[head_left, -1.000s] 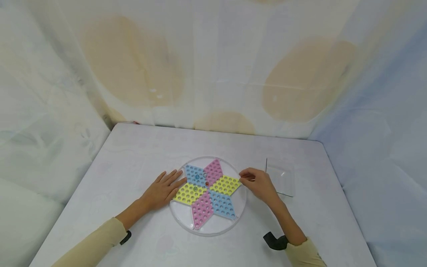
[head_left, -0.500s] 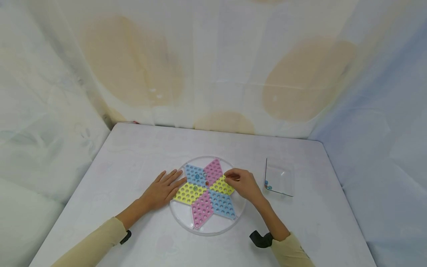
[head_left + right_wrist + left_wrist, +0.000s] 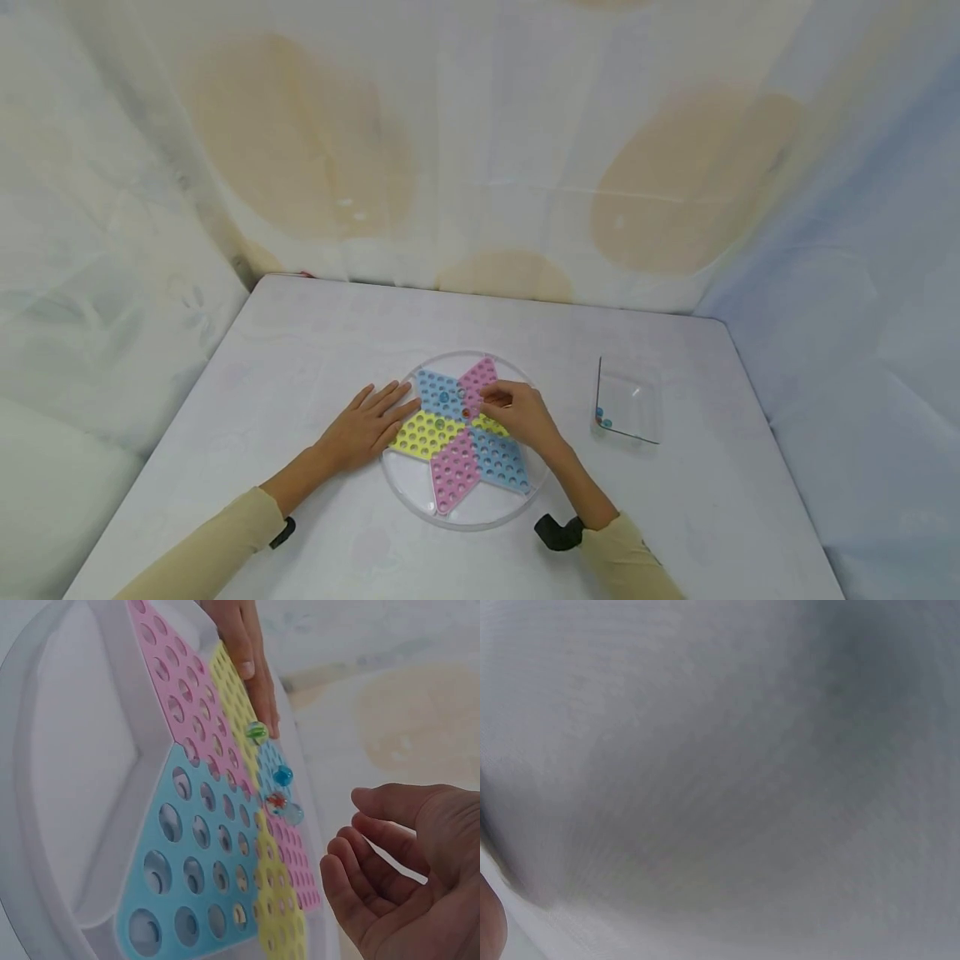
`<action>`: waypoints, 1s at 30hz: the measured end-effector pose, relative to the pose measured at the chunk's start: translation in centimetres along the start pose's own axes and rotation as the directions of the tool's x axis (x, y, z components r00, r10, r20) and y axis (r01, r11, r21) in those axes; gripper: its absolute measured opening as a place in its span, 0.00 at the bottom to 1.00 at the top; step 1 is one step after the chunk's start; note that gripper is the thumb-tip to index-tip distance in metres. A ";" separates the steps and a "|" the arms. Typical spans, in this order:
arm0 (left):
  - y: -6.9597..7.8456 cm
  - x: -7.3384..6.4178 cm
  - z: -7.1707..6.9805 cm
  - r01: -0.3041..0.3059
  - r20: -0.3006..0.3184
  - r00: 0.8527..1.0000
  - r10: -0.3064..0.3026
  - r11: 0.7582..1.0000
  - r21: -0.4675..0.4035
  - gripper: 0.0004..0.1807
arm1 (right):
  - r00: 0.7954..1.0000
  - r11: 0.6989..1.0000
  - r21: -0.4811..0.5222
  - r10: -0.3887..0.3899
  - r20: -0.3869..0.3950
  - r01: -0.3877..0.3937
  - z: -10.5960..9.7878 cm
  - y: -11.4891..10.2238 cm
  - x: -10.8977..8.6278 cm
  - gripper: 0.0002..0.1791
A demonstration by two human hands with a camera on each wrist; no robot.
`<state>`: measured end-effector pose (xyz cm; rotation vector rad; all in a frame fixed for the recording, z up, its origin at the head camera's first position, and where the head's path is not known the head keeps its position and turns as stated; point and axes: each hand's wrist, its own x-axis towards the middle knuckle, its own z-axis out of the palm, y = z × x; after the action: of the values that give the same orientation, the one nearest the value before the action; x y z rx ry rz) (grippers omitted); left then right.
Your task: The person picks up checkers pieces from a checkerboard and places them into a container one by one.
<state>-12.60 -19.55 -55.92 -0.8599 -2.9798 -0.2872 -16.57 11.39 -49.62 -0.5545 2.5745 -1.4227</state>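
A round Chinese checkers board (image 3: 454, 471) has a six-pointed star of pink, yellow and blue holed sections. My left hand (image 3: 366, 432) rests flat with spread fingers on its left rim. Over the pink and yellow sections on the right, my right hand (image 3: 521, 412) hovers, thumb close to the curled index finger; I cannot tell whether something small is pinched there. In the right wrist view, a green-striped marble (image 3: 256, 733), a blue marble (image 3: 282, 775), a red-patterned marble (image 3: 276, 801) and a clear marble (image 3: 294, 814) sit on the board, left of my right fingertips.
Right of the board stands a clear square box (image 3: 630, 396), with a few marbles (image 3: 603, 418) gathered in its near left corner. The white table (image 3: 330, 333) is bordered by hanging cloth (image 3: 502, 167) at the back and sides. The left wrist view is blurred grey.
My right hand has moved left from beside the box to over the board's star, bringing the marbles in the box into view. The left hand has stayed in place.
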 end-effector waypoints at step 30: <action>0.0 0.0 0.0 0.001 -0.011 1.000 -0.001 1.000 0.015 0.29 | 0.998 0.998 -0.062 -0.002 0.059 0.006 3.4 1.4 0.8 0.07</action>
<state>-12.56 -19.54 -55.90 -0.8529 -2.9686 -0.2683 -16.65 9.04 -52.60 -0.6020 2.5802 -1.3108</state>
